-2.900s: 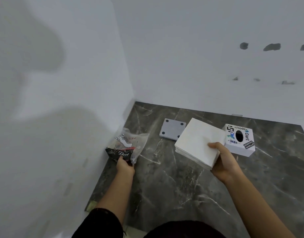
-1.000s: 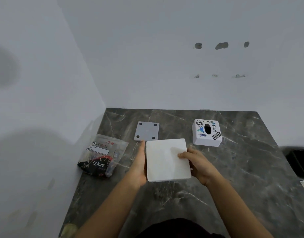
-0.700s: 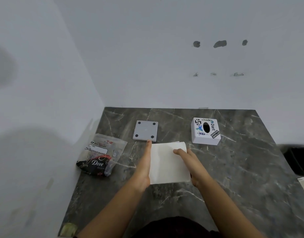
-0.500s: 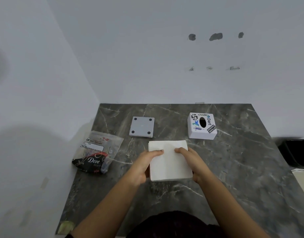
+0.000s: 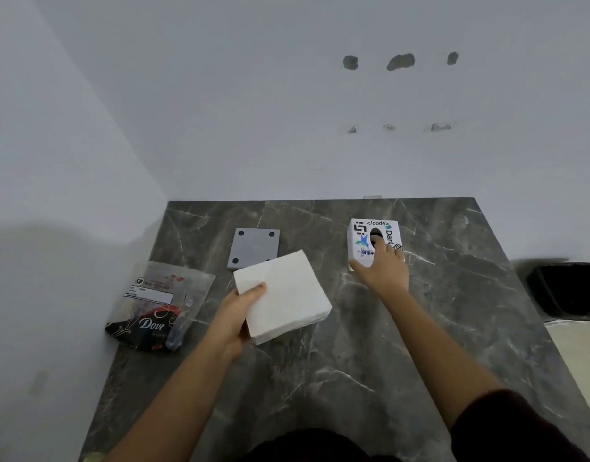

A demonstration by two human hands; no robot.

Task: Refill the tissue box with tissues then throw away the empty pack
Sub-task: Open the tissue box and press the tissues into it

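A stack of white tissues is held just above the dark marble table by my left hand, thumb on top of its near-left corner. The white tissue box, covered in printed stickers, stands at the back right of the table. My right hand lies over it, thumb on its front-left side, index finger at the dark oval opening, other fingers down its right side. The empty clear and black tissue pack lies flat at the table's left edge.
A grey square plate with dark round feet lies behind the tissue stack. White walls close the table at the back and left. A black bin stands on the floor past the table's right edge.
My right hand let go of the tissue stack and reached to the tissue box. My left hand now holds the stack alone, turned slightly.
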